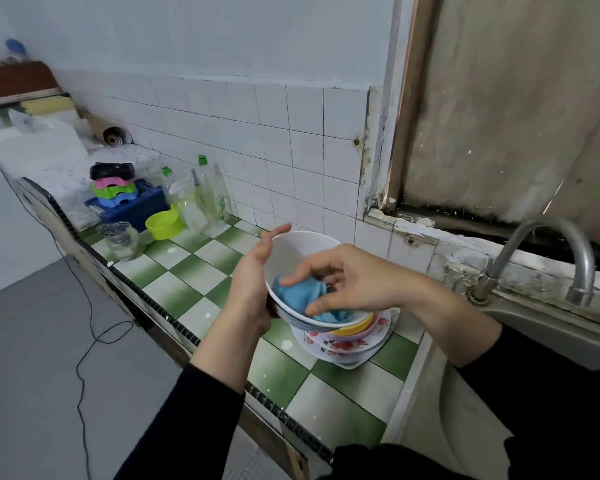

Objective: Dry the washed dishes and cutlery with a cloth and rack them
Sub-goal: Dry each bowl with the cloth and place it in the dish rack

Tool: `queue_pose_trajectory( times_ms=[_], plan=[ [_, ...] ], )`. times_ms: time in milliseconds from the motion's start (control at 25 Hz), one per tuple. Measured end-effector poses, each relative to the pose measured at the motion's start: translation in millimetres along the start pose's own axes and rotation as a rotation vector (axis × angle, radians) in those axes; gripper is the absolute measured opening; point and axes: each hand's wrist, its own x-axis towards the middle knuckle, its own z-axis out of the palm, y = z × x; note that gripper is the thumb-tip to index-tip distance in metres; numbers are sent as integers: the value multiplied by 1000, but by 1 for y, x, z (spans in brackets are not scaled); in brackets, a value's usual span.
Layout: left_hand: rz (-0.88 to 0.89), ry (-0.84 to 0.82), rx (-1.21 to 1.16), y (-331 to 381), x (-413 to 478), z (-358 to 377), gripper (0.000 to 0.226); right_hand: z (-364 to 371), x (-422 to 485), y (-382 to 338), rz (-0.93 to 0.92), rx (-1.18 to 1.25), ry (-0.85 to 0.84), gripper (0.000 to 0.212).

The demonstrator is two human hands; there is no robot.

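A white bowl point(293, 252) is held tilted above the green-and-white tiled counter point(194, 268). My left hand point(253, 271) grips its left rim, thumb along the edge and fingers under the bowl. My right hand point(343, 278) reaches into the bowl and pinches a blue cloth point(297, 294) against the inside. Under the bowl stands a stack of dishes point(347, 344): a yellow bowl, a pinkish bowl and flowered plates. A blue rack point(136, 206) at the far left of the counter holds coloured plastic bowls.
A lime green bowl point(161, 223), a glass jar point(120, 239) and soap bottles point(210, 192) stand near the rack. A metal tap point(548, 258) curves over the sink point(548, 327) on the right. A black cable point(87, 327) lies on the grey floor.
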Motion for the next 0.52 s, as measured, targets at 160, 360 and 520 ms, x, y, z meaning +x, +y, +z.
queue_pose_trajectory(
  times_ms=[160, 360, 520],
  plan=[
    [-7, 26, 77, -8, -4, -2, 35, -29, -7, 5, 79, -716, -51, 44],
    [103, 36, 126, -15, -8, 11, 34, 16, 7, 27, 27, -144, 318, 46],
    [152, 105, 104, -25, -5, 6, 35, 8, -13, 23, 84, -260, 11, 41]
  ],
)
